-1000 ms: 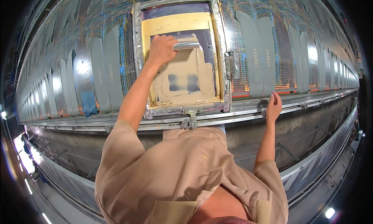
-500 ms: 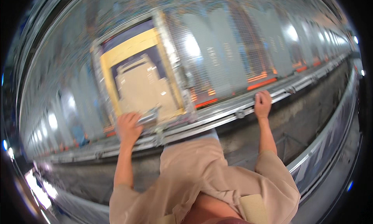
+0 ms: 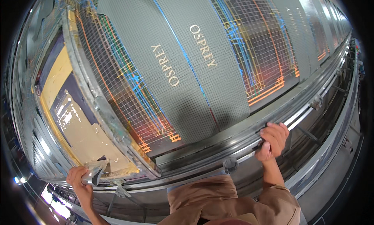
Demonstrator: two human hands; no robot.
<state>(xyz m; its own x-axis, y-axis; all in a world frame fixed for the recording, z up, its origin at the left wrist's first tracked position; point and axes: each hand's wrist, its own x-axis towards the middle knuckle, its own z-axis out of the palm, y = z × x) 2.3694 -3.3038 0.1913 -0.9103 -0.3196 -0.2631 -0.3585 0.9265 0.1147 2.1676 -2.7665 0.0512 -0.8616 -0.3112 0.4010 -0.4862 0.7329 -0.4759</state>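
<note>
Grey panels (image 3: 175, 41) with pale lettering cover a long table (image 3: 165, 147) beyond both our hands, and fine grid lines (image 3: 136, 80) in orange, blue and yellow run beside them. Our left hand (image 3: 79, 178) is at the near end of a metal frame (image 3: 103, 112), with its fingers closed around one end of a silver scraper (image 3: 92, 177). This scraper is just to the right of the left hand. Ahead of the same hand, inside the frame, we see beige paste (image 3: 82, 129), wet and shiny, and farther a yellow band (image 3: 56, 82). Our right hand (image 3: 274, 140) is well apart from the left one, at the metal rail (image 3: 302, 116) along the table's near side. Its fingers are bent together toward the palm; whether they squeeze the rail, we cannot tell. To the left of this right hand, a grey clamp (image 3: 230, 165) sits at the rail.
</note>
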